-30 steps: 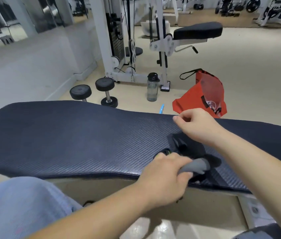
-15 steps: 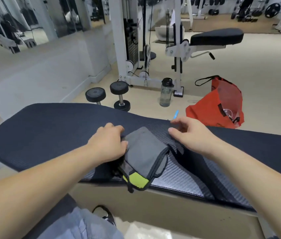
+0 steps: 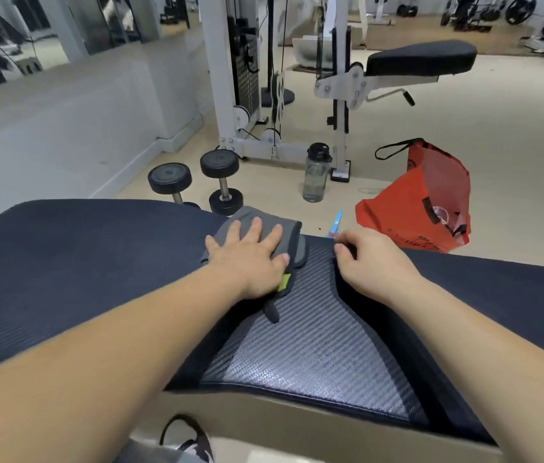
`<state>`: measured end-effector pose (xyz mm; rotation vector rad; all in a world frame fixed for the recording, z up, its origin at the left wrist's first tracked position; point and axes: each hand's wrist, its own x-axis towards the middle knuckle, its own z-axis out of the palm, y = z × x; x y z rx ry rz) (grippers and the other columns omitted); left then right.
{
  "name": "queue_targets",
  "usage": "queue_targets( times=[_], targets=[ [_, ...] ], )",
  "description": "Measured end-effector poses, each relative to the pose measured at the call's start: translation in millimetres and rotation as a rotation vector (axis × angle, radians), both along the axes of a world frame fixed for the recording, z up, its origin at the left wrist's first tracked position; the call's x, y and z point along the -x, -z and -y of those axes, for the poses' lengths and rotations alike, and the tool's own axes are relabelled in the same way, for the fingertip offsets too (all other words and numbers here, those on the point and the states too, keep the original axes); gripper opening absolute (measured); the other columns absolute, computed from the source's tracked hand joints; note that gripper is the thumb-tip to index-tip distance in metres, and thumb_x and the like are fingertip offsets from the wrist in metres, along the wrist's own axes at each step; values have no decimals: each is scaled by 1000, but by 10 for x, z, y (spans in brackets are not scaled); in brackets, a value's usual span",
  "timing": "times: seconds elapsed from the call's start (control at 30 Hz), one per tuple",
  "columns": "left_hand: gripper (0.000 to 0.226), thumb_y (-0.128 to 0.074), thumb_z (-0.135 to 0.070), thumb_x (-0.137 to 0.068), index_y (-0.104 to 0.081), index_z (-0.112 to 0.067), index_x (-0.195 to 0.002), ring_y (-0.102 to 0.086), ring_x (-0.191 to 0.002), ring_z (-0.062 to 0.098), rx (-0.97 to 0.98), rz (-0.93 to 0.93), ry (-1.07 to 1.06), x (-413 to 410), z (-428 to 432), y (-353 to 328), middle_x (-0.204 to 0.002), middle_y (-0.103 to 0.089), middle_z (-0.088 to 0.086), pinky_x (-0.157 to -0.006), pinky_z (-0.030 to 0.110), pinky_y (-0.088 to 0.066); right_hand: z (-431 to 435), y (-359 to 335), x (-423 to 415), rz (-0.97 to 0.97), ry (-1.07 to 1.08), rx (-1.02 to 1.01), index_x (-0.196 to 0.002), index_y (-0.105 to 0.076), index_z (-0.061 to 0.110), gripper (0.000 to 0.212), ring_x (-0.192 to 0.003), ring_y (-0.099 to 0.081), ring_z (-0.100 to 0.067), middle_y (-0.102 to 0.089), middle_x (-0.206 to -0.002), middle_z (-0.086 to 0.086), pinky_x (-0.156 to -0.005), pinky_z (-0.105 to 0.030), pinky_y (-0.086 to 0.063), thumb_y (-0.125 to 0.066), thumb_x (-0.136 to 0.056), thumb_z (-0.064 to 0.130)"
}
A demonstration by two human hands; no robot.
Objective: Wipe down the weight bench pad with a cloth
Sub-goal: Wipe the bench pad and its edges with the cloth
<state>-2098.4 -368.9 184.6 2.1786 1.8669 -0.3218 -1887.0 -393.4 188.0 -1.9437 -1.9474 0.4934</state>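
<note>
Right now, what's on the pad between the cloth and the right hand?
Nothing: head view shows only bare bench pad between the cloth and the right hand.

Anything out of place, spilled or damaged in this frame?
Nothing stands out. The left hand presses the grey cloth flat on the bench pad; the right hand rests at its far edge. The water bottle stands upright, nothing spilled.
</note>
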Motion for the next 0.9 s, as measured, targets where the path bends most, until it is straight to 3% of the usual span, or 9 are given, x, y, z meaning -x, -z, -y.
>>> queue_targets(
  times=[0.1,0.23,0.4,0.6,0.9],
  targets=[
    [71,-12,-71,-92,2,-46,-157,13,-155,33,-60,45,13,-282,133,73,-170,10,-4,-118,69,3,-2,-22,-73,-22,14,-54,-121,-70,19,30,-119,-61,-26,-69,-125,-3,-98,-45,-52,-49,-100,28],
    [79,-14,-81,-86,0,-48,-156,17,-155,29,-56,99,307,-429,644,56,-170,11,-6,-119,66,6,-12,-50,20,-49,5,-99,-118,-72,20,30,-117,-63,-25,-72,-121,-4,-96,-42,-52,-50,-99,27],
    [63,-18,-67,-98,-4,-48,-156,12,-156,21,-83,70,565,145,828,-20,-170,5,-11,-124,56,3,-65,-111,483,-92,-50,-122,-117,-71,22,28,-118,-62,-23,-70,-124,-1,-96,-41,-52,-50,-100,28],
    [62,-16,-66,-99,5,-52,-155,16,-155,14,-37,40,413,1166,528,16,-168,14,-17,-126,51,1,-144,-24,953,-154,-178,-85,-115,-72,21,24,-112,-62,-16,-71,-117,1,-92,-29,-45,-54,-100,24],
    [60,-20,-66,-99,-2,-55,-154,13,-155,13,-81,153,196,1815,-376,117,-168,9,-19,-126,50,5,-623,5,1830,-3,-284,-29,-123,-66,24,30,-120,-60,-21,-68,-125,-2,-104,-41,-49,-50,-98,31]
  ],
)
